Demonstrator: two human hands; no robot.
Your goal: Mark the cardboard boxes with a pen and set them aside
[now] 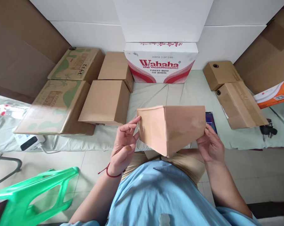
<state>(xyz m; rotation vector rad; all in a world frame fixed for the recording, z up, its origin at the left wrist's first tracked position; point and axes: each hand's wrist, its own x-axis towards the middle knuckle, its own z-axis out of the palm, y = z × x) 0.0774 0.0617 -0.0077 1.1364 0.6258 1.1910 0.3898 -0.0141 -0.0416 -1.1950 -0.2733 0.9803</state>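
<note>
A plain brown cardboard box (185, 127) is tilted in front of my body, with one vertical edge turned towards me. At its left end, my left hand (124, 142) touches the side with the fingertips, the other fingers curled. My right hand (211, 144) grips the box's right edge, thumb and fingers on the cardboard. Behind the right end of the box, a dark phone-like screen (210, 121) lies partly hidden on the pale cloth. The underside and far faces of the box are out of sight.
Cardboard boxes (104, 99) stand at left on the cloth-covered surface (153, 94). A white and red Wahaha carton (162, 64) is at the back. Two small boxes (241, 105) and dark keys (269, 129) lie at right. A green stool (50, 185) stands at lower left.
</note>
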